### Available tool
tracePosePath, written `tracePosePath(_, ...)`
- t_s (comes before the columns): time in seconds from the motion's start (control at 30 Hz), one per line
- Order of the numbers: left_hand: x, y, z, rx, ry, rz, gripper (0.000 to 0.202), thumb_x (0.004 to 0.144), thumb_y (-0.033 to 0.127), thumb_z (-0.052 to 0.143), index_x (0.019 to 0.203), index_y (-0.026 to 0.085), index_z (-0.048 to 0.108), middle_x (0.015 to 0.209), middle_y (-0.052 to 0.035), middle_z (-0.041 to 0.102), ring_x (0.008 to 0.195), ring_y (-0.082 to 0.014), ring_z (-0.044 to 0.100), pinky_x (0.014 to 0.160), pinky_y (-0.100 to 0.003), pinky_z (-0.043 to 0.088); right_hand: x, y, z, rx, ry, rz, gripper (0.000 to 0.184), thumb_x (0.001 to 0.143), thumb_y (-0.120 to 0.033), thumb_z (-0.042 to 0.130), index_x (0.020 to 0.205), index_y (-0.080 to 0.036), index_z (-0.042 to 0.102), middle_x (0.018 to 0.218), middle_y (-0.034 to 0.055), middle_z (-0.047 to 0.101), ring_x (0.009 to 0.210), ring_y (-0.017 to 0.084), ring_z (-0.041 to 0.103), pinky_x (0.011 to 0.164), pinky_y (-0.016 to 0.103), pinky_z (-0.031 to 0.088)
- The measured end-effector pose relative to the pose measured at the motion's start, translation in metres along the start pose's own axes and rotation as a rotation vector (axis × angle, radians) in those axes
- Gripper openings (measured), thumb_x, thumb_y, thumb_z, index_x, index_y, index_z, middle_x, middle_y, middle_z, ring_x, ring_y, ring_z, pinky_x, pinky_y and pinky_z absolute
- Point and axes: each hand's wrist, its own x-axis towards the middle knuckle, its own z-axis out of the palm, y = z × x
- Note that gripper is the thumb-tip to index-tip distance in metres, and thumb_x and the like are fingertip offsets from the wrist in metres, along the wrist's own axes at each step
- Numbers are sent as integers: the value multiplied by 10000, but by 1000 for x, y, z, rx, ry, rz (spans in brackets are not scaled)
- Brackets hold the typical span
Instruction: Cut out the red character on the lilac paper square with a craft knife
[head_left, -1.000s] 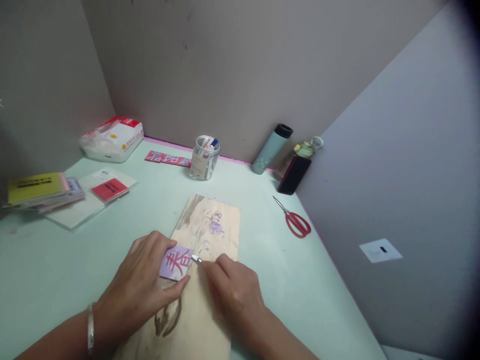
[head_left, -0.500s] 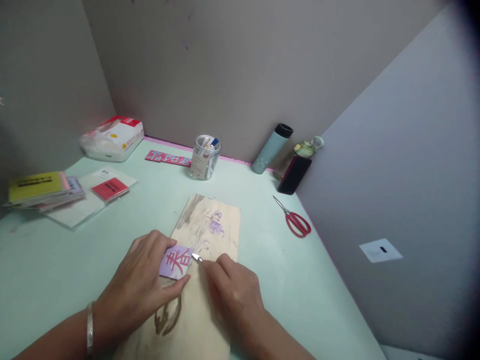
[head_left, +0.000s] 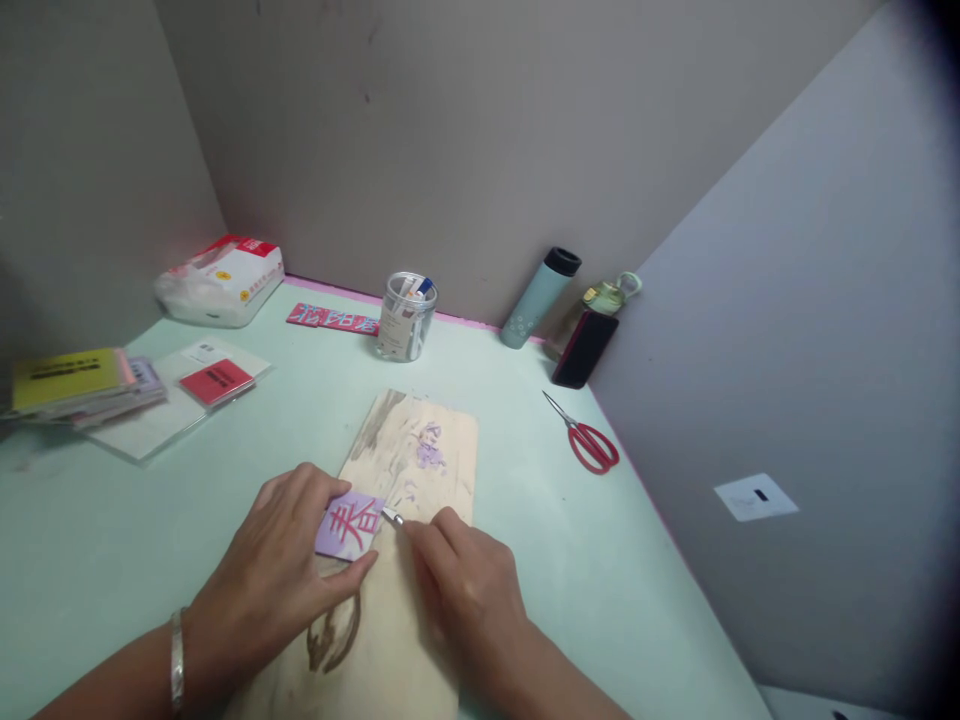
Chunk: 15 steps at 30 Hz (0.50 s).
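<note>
A small lilac card (head_left: 349, 524) with a red character on it lies on a pale wooden board (head_left: 409, 470) on the mint-green desk. My left hand (head_left: 274, 572) pinches the card's left and lower edges and presses it onto the board. My right hand (head_left: 469, 582) is closed round a thin metal-tipped tool (head_left: 393, 517). The tool's tip touches the card's right edge. Purple scraps lie farther up the board.
Red scissors (head_left: 589, 440) lie to the right. At the back stand a clear jar of pens (head_left: 406, 316), a teal flask (head_left: 540, 297), a dark phone (head_left: 586, 348) and a strip of red cut characters (head_left: 332, 319). A tissue pack (head_left: 221, 279) and booklets (head_left: 82, 382) are on the left.
The view has shifted very slightly. Both hands, the card and the tool stay where they were.
</note>
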Motion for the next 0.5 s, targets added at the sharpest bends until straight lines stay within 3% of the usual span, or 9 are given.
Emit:
tracePosePath(0.17, -2, -1, 3, -3, -5, -30, 337, 842, 423, 689, 1077, 227, 550, 976, -56, 579, 918, -301, 585, 812, -458, 492, 0, -2, 3, 16, 19, 6, 217, 838, -57, 512, 977, -199, 598, 762, 9, 570, 566, 152, 460, 529, 289, 277)
tracePosePath(0.33, -6, 5, 2, -13, 5, 19, 329, 794, 358, 705, 1052, 227, 550, 950, -50, 582, 885, -294, 593, 798, -455, 498, 9, 7, 8, -18, 35, 87, 173, 858, -47, 503, 864, -204, 576, 751, 9, 562, 574, 147, 463, 523, 286, 259)
tracePosePath(0.5, -10, 13, 1, -18, 3, 39, 333, 782, 317, 714, 1057, 226, 549, 963, -50, 599, 914, -294, 607, 819, -449, 508, 11, 15, 5, 241, 84, 210, 237, 967, -89, 444, 1065, -199, 629, 824, 10, 610, 609, 125, 538, 555, 228, 380)
